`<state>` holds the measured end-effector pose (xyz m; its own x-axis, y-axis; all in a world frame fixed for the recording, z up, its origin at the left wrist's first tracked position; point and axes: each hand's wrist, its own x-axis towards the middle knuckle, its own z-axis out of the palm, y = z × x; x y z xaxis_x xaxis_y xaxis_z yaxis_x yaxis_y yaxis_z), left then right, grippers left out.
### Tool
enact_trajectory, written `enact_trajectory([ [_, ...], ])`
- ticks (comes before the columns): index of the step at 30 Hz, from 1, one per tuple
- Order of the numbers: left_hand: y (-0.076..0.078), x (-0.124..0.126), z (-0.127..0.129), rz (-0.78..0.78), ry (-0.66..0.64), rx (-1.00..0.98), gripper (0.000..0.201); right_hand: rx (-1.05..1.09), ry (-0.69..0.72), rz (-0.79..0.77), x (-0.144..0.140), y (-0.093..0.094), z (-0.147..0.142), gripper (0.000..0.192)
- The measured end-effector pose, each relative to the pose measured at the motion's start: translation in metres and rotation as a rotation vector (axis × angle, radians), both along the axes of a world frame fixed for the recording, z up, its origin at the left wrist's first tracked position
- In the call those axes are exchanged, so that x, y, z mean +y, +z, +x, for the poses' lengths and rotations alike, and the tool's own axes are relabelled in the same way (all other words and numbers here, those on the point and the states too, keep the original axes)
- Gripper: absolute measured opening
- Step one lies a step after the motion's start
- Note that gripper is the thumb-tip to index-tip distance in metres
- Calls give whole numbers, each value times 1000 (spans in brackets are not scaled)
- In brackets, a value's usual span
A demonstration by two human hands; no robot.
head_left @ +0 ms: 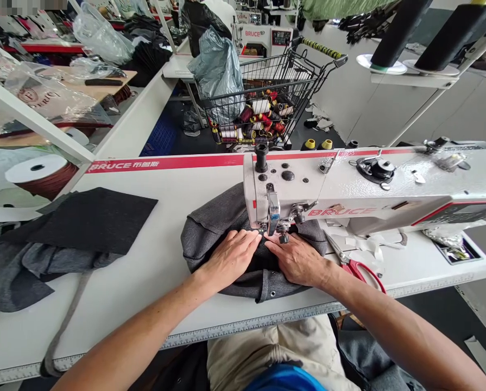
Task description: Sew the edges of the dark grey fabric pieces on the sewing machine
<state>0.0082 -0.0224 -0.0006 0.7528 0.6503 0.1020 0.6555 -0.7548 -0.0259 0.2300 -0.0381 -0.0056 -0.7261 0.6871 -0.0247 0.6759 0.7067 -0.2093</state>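
Head view: a grey garment [210,233] is seen bunched on the white desk [165,260], under the head of a white sewing machine [348,190] marked BRUCE. The left hand [230,258] is laid flat on the fabric, fingers stretched toward the presser foot [273,217], nothing being clasped by it. The right hand [295,258] is likewise pressed palm-down on the cloth, just right of the needle area, with its fingers extended and nothing gripped. The fingertips of both hands are brought close together just before the foot. Red-handled scissors [360,269] are left on the desk beside the right wrist, near white scraps. To the left, a dark flat fabric piece [92,217] is laid over more grey cloth [18,271] that hangs off the desk edge. Beyond the desk, a wire shopping cart [267,98] filled with thread spools is parked, with a plastic bag [218,70] in it.
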Motion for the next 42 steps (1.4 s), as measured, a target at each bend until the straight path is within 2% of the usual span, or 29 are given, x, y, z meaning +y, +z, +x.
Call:
enact_trajectory([
  [24,-2,5,1,27,32,18,35,-51,-67,12,5,-5,1,53],
  [31,-9,8,0,38,33,-57,36,-47,-63,28,9,-4,2,52],
  [33,-13,8,-2,48,-1,-129,33,-47,-37,27,9,-4,4,49],
  [38,-20,7,-6,47,-190,-278,24,24,64,75,6,-6,9,36],
  [42,-16,5,-5,-44,-125,-216,25,58,66,97,3,-6,8,28],
])
